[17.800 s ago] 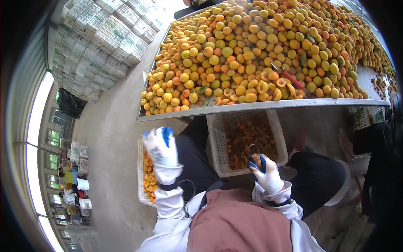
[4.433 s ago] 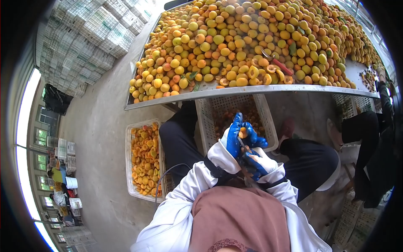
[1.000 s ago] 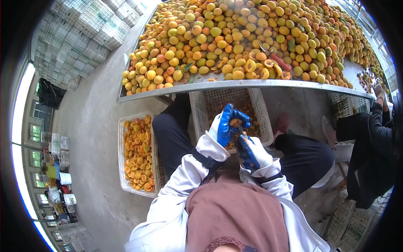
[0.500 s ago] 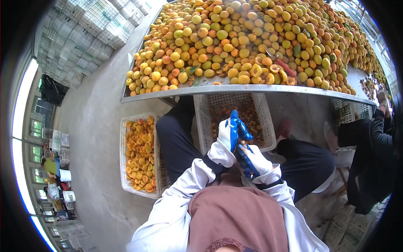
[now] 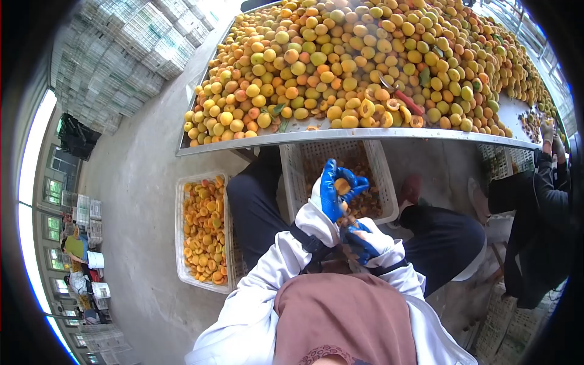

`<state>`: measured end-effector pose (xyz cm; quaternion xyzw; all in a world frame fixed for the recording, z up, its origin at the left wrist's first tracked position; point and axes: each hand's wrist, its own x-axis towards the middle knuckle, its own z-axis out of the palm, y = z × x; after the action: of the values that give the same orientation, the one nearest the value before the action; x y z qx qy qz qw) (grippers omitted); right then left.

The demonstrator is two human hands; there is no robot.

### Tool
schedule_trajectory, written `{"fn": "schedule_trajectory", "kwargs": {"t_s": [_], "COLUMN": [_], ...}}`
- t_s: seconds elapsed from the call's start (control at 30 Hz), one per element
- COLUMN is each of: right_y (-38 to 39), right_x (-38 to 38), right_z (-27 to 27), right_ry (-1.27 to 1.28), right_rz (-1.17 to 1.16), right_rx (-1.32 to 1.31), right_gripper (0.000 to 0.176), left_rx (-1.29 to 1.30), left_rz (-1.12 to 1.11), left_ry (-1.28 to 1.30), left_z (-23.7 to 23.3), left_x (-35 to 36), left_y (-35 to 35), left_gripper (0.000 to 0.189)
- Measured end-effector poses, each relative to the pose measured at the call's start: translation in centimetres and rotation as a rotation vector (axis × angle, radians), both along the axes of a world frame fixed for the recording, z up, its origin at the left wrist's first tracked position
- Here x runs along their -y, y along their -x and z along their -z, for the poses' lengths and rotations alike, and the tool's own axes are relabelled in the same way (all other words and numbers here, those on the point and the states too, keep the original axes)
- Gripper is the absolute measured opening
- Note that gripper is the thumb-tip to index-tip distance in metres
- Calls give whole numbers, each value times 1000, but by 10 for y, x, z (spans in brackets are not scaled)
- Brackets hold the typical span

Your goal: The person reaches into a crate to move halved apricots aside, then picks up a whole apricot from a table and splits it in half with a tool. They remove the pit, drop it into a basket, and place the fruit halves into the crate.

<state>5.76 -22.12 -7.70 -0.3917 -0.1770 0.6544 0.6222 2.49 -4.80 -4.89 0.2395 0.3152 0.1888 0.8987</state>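
Apricot [image 5: 342,186] between left fingers [image 5: 328,182], possibly halved

The top edge cuts off part of the far side of the table [image 5: 389,132]. Beneath its near rim, the back of the white crate [image 5: 378,169] is hidden. In front of the table, the left hand [image 5: 331,193] partly covers the apricot piece [image 5: 342,186] it holds; the right hand [image 5: 366,240] hides most of a brownish thing [image 5: 345,221], too blurred to identify. Right of the table, a co-worker [image 5: 549,201] fades into darkness. Far left of it, distant people [image 5: 74,246] are too small to make out.
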Motion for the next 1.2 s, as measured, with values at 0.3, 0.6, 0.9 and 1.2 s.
{"fn": "schedule_trajectory", "kwargs": {"t_s": [0.3, 0.6, 0.9, 1.2], "right_y": [-1, 13, 6, 4], "right_x": [-19, -25, -26, -23], "right_z": [14, 21, 9, 19], "right_ry": [328, 251, 297, 201], "right_rz": [495, 502, 464, 505], "right_rx": [380, 725, 721, 777], "right_gripper": [19, 31, 27, 22], "left_rx": [-233, -1940, -977, -1235], "left_rz": [-346, -294, 577, 1128], "left_ry": [-1221, -2517, -2166, -1951], "left_z": [-68, -120, -100, -75], "left_x": [-88, -146, -173, -164], "left_y": [84, 203, -27, -97], "left_gripper": [19, 25, 41, 41]}}
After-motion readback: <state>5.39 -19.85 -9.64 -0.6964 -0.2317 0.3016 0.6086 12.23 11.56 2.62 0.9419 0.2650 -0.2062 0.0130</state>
